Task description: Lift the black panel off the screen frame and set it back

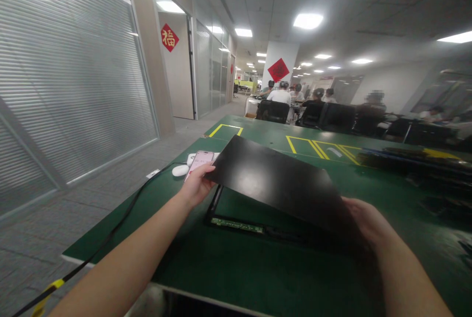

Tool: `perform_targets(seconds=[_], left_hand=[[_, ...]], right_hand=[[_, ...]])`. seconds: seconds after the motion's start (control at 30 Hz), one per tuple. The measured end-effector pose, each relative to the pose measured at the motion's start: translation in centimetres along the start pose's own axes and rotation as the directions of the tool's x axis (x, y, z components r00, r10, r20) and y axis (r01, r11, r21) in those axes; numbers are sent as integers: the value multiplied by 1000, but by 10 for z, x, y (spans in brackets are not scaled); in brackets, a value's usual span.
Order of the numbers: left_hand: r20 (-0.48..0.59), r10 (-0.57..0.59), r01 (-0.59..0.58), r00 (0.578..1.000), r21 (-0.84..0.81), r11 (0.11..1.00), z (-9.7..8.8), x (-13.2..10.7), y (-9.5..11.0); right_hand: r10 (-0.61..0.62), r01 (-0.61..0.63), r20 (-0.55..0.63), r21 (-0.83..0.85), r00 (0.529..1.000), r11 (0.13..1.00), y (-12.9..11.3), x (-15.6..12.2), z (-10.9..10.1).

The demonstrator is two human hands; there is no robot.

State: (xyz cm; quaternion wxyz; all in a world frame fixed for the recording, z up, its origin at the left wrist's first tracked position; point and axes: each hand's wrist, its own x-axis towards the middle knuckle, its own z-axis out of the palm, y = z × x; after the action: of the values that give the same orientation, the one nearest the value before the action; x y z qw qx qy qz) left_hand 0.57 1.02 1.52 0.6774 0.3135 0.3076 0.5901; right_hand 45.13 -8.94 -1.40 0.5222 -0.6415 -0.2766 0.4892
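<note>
A thin black panel (273, 169), flat and slightly glossy like a display screen, is held up at a tilt between my two hands. My left hand (199, 187) is closed on its left end, thumb on top. At the right end my right hand (368, 218) grips the edge, its fingers partly hidden behind the panel. Beneath lies a black rectangular frame (212, 209) on the green table, with a green circuit board strip (238, 225) along its near side. The panel covers much of the frame's far and right parts.
A phone (201, 159) and a white mouse (180, 170) lie beyond my left hand. A black cable (125, 216) runs off the left edge of the green table (121, 238). Dark stacked parts (416, 159) sit at the right. Several people sit at tables further back.
</note>
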Motion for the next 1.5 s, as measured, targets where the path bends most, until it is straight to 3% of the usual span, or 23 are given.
perform_targets(seconds=[0.1, 0.2, 0.4, 0.8, 1.1, 1.3, 1.5], left_hand=[[82, 35, -39, 996, 59, 997, -1, -1, 3], [110, 28, -41, 993, 117, 992, 0, -2, 4], [51, -25, 16, 998, 173, 985, -1, -2, 2], [46, -75, 64, 996, 211, 975, -2, -4, -5], [18, -56, 48, 998, 301, 952, 2, -6, -20], [35, -78, 60, 996, 372, 926, 0, -6, -25], [57, -21, -3, 998, 378, 926, -8, 3, -21]], right_hand=[[30, -30, 7, 82, 1000, 996, -1, 4, -1], [-7, 16, -112, 79, 994, 997, -2, 7, -5], [-22, 19, -174, -15, 985, 1000, -1, 7, -4], [-83, 64, -259, -81, 962, 995, 0, 11, -6], [-199, 106, -333, -278, 922, 955, 11, 25, -17], [-205, 96, -363, -297, 909, 950, 15, 31, -23], [-217, 131, -342, -259, 914, 957, 17, 30, -19]])
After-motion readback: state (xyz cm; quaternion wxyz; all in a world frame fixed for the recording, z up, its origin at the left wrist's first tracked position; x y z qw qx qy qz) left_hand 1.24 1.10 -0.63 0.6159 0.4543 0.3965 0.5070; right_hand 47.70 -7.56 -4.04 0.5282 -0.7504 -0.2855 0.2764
